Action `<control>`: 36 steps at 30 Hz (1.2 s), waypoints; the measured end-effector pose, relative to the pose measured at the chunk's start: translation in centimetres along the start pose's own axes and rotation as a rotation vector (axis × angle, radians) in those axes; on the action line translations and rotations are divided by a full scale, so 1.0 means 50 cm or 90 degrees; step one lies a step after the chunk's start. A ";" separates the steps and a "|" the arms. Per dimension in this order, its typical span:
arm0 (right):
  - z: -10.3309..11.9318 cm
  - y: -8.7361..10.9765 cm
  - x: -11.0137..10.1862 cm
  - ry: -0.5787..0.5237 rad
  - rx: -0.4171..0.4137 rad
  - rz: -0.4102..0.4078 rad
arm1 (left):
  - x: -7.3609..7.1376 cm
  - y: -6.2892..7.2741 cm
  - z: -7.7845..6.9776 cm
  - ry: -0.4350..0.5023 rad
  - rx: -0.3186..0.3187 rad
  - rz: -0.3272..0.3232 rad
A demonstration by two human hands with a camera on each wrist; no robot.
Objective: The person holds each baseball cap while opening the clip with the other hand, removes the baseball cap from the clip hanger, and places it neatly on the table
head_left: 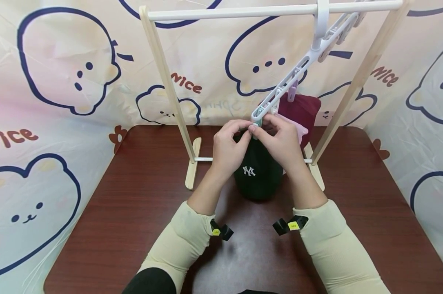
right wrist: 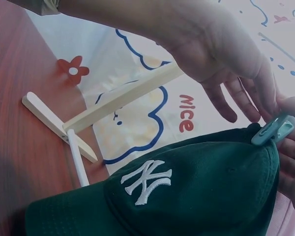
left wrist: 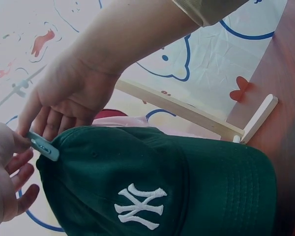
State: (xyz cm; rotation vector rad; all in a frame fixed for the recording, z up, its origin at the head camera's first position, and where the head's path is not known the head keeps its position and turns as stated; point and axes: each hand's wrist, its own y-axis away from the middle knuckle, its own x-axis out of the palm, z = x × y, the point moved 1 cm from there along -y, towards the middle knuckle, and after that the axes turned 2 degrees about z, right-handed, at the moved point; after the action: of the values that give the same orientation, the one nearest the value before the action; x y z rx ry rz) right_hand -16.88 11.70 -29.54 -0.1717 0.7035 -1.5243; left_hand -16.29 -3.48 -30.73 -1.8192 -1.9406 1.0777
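Observation:
A dark green baseball cap (head_left: pixel 257 179) with a white NY emblem hangs brim down from a teal clip (right wrist: pixel 273 132). The clip bites the back edge of the cap, at the near end of the white clip hanger (head_left: pixel 280 90). From the left side, my left hand (head_left: pixel 228 145) pinches the clip between thumb and fingers. My right hand (head_left: pixel 281 141) pinches it from the other side, thumb tips close together. Both hands show in the left wrist view, the right hand (left wrist: pixel 71 93) above the left hand (left wrist: pixel 2 177), around the clip.
The hanger hooks over the white top bar (head_left: pixel 236 13) of a wooden stand (head_left: pixel 171 90) and slants away to the right. Behind the cap hang a maroon cap (head_left: pixel 300 110) and something pink (head_left: pixel 298 127), near a purple clip (head_left: pixel 292 93). The stand rests on a brown table (head_left: pixel 133 228).

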 end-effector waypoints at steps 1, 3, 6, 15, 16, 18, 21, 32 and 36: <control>0.000 0.000 0.000 0.000 0.001 -0.003 | 0.000 0.000 0.000 0.001 0.003 -0.001; 0.000 0.000 0.001 0.000 0.001 -0.006 | 0.000 0.001 0.000 0.003 0.007 -0.002; 0.000 0.000 0.002 -0.001 0.001 -0.008 | 0.000 0.000 0.001 0.009 0.006 -0.003; 0.001 0.002 0.001 0.017 -0.013 -0.008 | 0.003 -0.001 0.004 0.042 -0.014 0.002; 0.001 0.001 0.001 0.018 -0.015 -0.007 | 0.003 -0.001 0.005 0.045 -0.017 0.002; 0.001 0.002 0.001 0.020 -0.017 -0.005 | 0.003 -0.001 0.005 0.046 -0.025 0.003; 0.002 0.002 0.000 0.022 -0.016 -0.003 | 0.004 -0.005 0.005 0.043 -0.038 0.006; 0.001 0.004 -0.005 0.038 -0.018 0.007 | 0.009 -0.020 0.005 0.045 -0.107 0.044; 0.001 0.004 -0.006 0.047 -0.028 0.013 | 0.010 -0.023 0.003 0.046 -0.111 0.050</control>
State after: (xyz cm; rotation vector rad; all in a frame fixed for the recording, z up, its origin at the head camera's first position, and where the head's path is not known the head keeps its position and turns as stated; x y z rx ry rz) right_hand -16.64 12.00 -29.49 -0.1423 0.7960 -1.5026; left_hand -17.34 -2.97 -30.19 -2.0105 -1.9910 0.8763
